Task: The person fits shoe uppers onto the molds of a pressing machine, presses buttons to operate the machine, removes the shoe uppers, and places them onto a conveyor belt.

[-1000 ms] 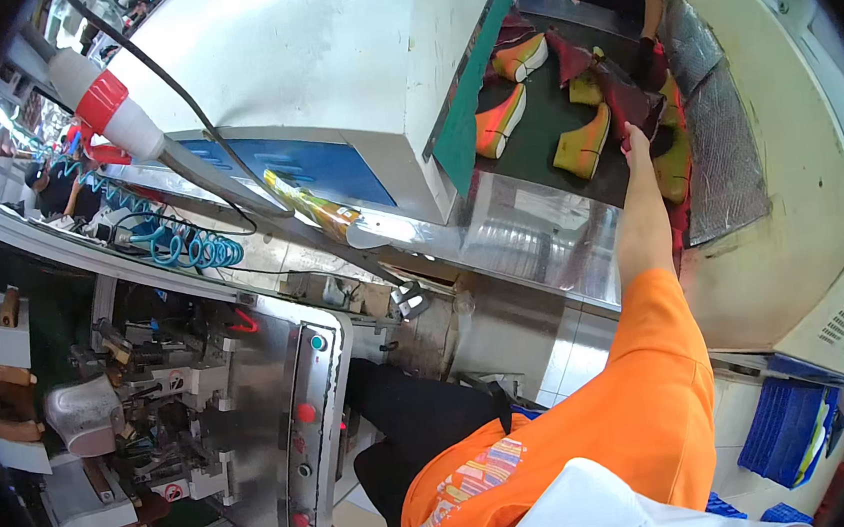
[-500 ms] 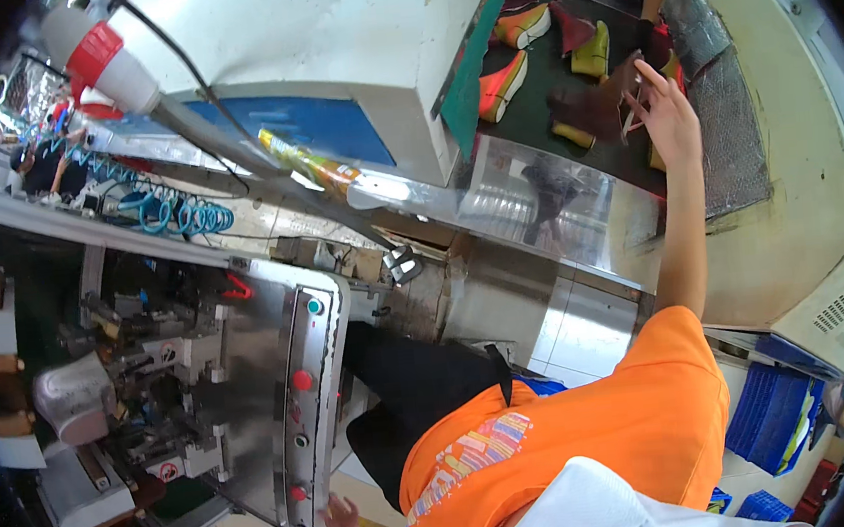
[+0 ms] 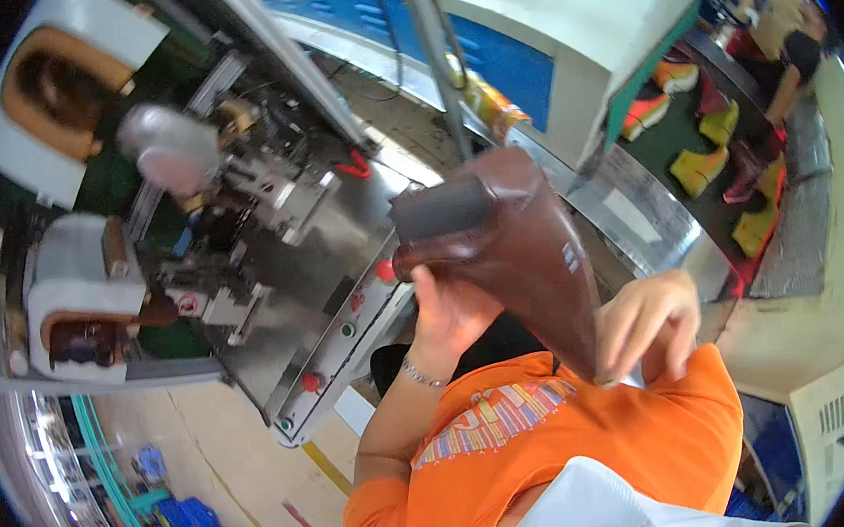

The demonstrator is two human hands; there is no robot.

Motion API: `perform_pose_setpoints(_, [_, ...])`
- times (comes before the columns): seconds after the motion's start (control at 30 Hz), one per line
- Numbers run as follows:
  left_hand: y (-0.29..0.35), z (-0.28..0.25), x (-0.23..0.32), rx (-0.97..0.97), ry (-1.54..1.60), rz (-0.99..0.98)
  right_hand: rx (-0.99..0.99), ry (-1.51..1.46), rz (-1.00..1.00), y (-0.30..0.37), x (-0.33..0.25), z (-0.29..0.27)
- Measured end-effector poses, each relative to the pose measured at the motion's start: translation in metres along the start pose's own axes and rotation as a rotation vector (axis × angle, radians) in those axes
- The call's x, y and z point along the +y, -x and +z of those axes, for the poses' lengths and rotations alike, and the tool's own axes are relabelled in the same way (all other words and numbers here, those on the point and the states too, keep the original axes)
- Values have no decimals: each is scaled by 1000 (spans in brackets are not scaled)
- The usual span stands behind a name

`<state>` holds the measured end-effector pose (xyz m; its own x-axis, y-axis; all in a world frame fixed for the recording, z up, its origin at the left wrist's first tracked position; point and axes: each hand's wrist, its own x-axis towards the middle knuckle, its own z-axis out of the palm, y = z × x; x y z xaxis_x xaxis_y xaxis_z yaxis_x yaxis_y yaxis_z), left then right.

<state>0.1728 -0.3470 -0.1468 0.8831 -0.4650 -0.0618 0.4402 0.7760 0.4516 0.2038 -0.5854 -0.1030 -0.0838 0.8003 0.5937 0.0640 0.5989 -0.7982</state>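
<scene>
A brown leather boot upper [image 3: 525, 239] hangs between my two hands in front of my chest. It has a dark grey panel near its upper left end and small pale marks on its side. My left hand [image 3: 446, 312] grips its left end from below, with the thumb up along the edge. My right hand [image 3: 653, 319] is closed on its lower right end, fingers bent over the edge. Left of it stands a machine with a metal bed [image 3: 293, 275], red and green buttons, and a rounded metal form [image 3: 171, 150]. Brown leather pieces [image 3: 88, 343] sit at the machine's padded stations.
On the dark conveyor [image 3: 671, 131] at the right lie several yellow and orange shoe lasts and dark red uppers. Another person's arm [image 3: 788, 91] reaches over its far end. A grey post [image 3: 434, 52] rises beyond my hands, beside a white and blue housing [image 3: 561, 10].
My right hand has brought the brown upper from the conveyor to my chest. My left hand has risen from beside the machine's panel and grips it too. The view has turned left.
</scene>
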Motion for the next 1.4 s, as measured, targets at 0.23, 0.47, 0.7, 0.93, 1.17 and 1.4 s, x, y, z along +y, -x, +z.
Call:
perform_pose_setpoints(0.23, [7,-55,31,-19,-231,423,815,26,393,2,46,-17])
perform_pose_setpoints(0.47, [55,-55,45,228,-964,358,1004,-520,273,-67,99,-61])
perform_pose_setpoints(0.7, [94,-42,110,191,-1199,359,641,-644,189,-95,115,-86])
perform_pose_setpoints(0.93, [63,4,149,276,-927,-102,574,-751,341,-141,114,-90])
perform_pose_setpoints(1.17, [59,35,175,-116,-1197,-183,232,-121,736,-165,83,-103])
perform_pose_setpoints(1.4, [78,47,182,77,-1496,-78,-6,-10,707,-199,70,-88])
